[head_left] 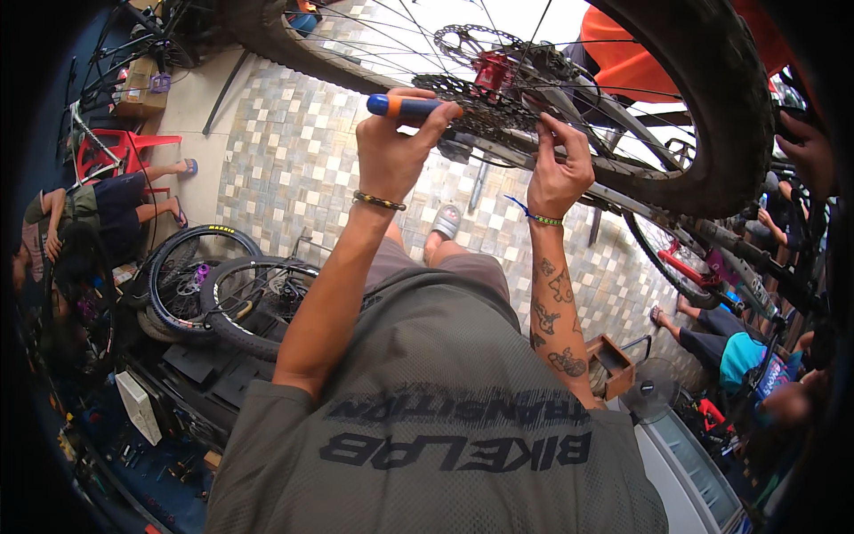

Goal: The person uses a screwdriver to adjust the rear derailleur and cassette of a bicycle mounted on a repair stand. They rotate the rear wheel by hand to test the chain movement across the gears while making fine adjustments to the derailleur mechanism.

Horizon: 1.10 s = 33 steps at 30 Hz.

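Observation:
In front of me a bicycle wheel [745,98] with a knobbly tyre is raised off the floor, with a red hub [492,73], a brake rotor [452,34] and a black sprocket cassette [498,118]. My left hand [388,165] is closed around a screwdriver-like tool with a blue-and-orange handle [384,105], beside the cassette's left edge; its working end is hidden. At the cassette's right edge, my right hand [562,169] is closed in a pinch, fingertips against or very near the sprockets. What lies between those fingertips is too small to make out.
Loose wheels [206,271] lean at the left near a red plastic chair [120,147] and a seated person. An orange-clothed person [614,53] is behind the raised wheel. At the right are another bicycle [685,262], a person in turquoise [743,356] and a wooden box [612,360].

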### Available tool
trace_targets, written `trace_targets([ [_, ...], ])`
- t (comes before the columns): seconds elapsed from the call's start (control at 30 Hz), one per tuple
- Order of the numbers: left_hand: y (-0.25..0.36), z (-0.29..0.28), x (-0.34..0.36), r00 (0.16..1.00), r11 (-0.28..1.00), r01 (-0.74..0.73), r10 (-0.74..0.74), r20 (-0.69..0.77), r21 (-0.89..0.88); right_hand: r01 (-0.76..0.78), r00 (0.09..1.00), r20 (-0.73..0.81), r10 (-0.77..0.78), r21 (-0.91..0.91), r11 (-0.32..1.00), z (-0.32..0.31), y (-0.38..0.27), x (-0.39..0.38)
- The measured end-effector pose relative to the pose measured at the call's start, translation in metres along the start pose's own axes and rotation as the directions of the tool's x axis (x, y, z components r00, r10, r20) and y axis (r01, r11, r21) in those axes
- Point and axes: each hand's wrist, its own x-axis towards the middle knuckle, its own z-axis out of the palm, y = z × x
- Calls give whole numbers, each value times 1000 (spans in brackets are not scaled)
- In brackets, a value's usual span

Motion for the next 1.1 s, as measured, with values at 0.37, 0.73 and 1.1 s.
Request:
trace_targets([
  [0.37,3,-6,9,990,990,106,-114,85,95,18,1000,-8,-18,-10,1000,1,1,-2],
  [0.73,-5,-9,14,976,964,213,-203,79,-161,50,999,-15,-51,-61,997,0,2,-1],
  [1.1,-1,-6,16,988,989,137,-132,75,-64,82,996,-33,-84,-65,995,1,3,-2],
])
